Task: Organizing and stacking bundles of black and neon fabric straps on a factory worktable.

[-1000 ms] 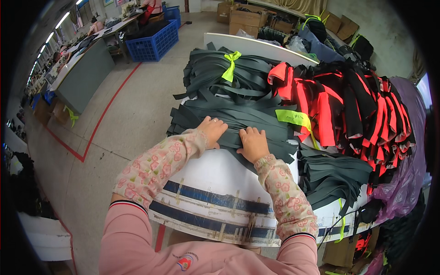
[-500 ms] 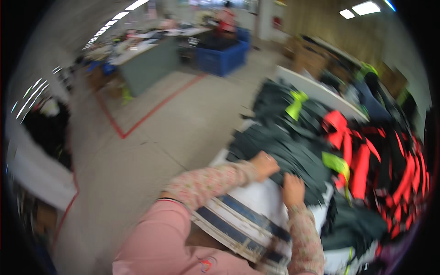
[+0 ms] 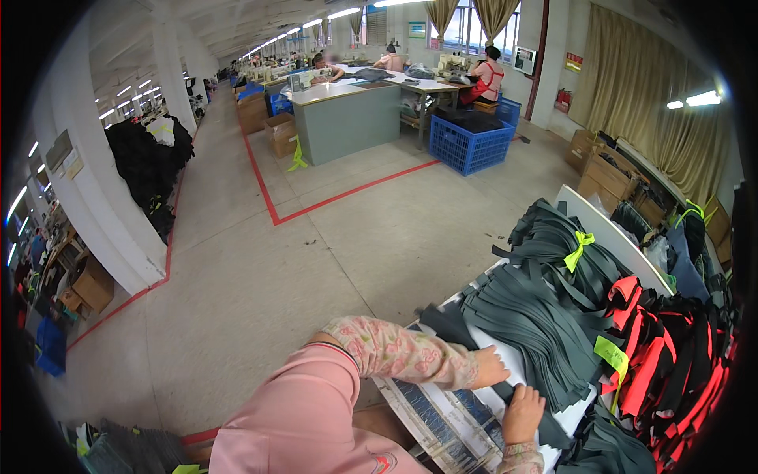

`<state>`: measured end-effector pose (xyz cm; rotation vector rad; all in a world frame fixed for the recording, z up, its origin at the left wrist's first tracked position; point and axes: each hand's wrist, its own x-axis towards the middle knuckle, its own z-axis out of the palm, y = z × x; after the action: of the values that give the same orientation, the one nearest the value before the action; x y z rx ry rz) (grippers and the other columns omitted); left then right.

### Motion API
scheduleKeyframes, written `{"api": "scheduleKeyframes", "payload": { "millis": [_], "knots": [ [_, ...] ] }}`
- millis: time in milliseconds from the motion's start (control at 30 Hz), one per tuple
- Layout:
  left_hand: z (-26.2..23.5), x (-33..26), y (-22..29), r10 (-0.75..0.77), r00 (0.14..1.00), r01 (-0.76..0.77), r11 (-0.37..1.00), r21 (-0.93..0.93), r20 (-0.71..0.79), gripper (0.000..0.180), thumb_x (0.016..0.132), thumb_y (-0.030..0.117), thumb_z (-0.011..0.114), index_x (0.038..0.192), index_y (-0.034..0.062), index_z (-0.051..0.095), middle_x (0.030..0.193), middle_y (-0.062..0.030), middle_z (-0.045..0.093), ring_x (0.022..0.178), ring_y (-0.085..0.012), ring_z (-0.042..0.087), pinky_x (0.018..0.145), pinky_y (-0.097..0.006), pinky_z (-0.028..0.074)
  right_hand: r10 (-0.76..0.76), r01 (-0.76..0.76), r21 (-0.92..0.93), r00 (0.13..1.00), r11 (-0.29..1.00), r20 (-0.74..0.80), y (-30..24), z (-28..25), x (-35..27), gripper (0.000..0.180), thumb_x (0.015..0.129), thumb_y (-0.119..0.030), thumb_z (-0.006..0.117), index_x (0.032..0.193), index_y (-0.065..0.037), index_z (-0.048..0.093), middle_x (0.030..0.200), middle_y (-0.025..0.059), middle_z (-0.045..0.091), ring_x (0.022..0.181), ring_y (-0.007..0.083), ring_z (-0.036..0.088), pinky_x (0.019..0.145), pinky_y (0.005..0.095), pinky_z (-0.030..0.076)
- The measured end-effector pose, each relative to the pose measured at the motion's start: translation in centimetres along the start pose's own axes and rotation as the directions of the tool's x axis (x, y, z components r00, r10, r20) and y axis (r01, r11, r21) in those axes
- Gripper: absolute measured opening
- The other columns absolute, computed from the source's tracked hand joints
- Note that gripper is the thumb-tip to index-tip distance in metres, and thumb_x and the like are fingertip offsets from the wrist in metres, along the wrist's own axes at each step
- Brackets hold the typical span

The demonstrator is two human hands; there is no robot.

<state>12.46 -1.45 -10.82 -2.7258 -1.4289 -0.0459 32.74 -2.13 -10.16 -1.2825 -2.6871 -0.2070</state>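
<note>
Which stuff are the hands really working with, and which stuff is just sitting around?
In use:
- left hand and right hand, both on the grey fabric stack
- white table under it

Just lying about:
- red and black pile
- blue crate
- cardboard boxes
- grey desk

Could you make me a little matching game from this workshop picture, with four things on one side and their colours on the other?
Things:
1. plastic crate
2. stacked fabric strips
3. person's sleeve
4. floor tape line

Colours:
A. red
B. pink floral
C. blue
D. dark grey-green

Pairs: 1-C, 2-D, 3-B, 4-A
</note>
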Motion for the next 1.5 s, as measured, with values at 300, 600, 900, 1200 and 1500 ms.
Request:
{"api": "scheduleKeyframes", "payload": {
  "millis": [300, 600, 900, 1200, 1500],
  "knots": [
    [4.6, -2.7, 0.1, -0.024, 0.987, 0.061, 0.971, -0.23, 0.161, 0.037, 0.08, 0.018, 0.067, 0.114, 0.0102, 0.054, 0.103, -0.0097, 0.062, 0.106, -0.0289, 0.059, 0.087, -0.045, 0.045, 0.026, -0.054, 0.106, 0.968, 0.993, 0.249, -0.4, 1.6, -3.5, 0.063, 0.075, -0.021, 0.076, 0.131, -0.009, 0.049, 0.103, 0.0082, 0.061, 0.102, 0.0273, 0.059, 0.085, 0.0444, 0.043],
    [5.2, -5.4, 0.8, -0.138, 0.989, 0.129, 0.982, -0.137, -0.051, 0.046, 0.087, 0.018, 0.057, 0.132, 0.0113, 0.048, 0.114, -0.0121, 0.058, 0.111, -0.0296, 0.056, 0.088, -0.044, 0.041, 0.025, -0.028, 0.024, 0.992, 0.999, 0.125, 0.4, 2.0, -5.1, 0.066, 0.077, -0.02, 0.074, 0.136, -0.007, 0.048, 0.107, 0.0078, 0.059, 0.104, 0.0265, 0.055, 0.091, 0.0479, 0.039],
    [5.2, -7.0, -2.9, -0.108, 0.993, 0.118, 0.954, -0.276, 0.051, 0.045, 0.074, 0.024, 0.076, 0.113, 0.0087, 0.06, 0.105, -0.0086, 0.059, 0.106, -0.0269, 0.055, 0.087, -0.04, 0.04, 0.074, -0.082, 0.111, 0.994, 0.99, 0.076, 1.3, 2.6, -6.1, 0.048, 0.075, -0.023, 0.074, 0.118, -0.008, 0.059, 0.095, 0.0089, 0.06, 0.095, 0.0285, 0.057, 0.082, 0.0411, 0.043],
    [4.4, -12.2, -6.7, -0.203, 0.969, 0.23, 0.949, -0.216, 0.138, 0.053, 0.074, 0.03, 0.077, 0.122, 0.0177, 0.057, 0.108, -0.0074, 0.06, 0.11, -0.0276, 0.054, 0.092, -0.043, 0.037, 0.08, -0.087, 0.056, 0.99, 0.995, 0.114, 2.9, 3.6, -7.6, 0.065, 0.073, -0.024, 0.078, 0.13, -0.009, 0.051, 0.107, 0.0089, 0.058, 0.103, 0.0288, 0.054, 0.093, 0.0483, 0.039],
    [7.1, -17.4, -10.2, -0.41, 0.912, 0.334, 0.776, -0.535, -0.025, 0.04, 0.074, 0.023, 0.076, 0.111, 0.0145, 0.064, 0.103, -0.007, 0.063, 0.108, -0.0314, 0.055, 0.091, -0.044, 0.041, 0.352, -0.365, 0.266, 0.931, 0.892, 0.098, 5.9, 4.3, -12.1, 0.055, 0.073, -0.02, 0.077, 0.122, -0.006, 0.057, 0.106, 0.0134, 0.059, 0.103, 0.0339, 0.054, 0.088, 0.0466, 0.04]
  ]
}}
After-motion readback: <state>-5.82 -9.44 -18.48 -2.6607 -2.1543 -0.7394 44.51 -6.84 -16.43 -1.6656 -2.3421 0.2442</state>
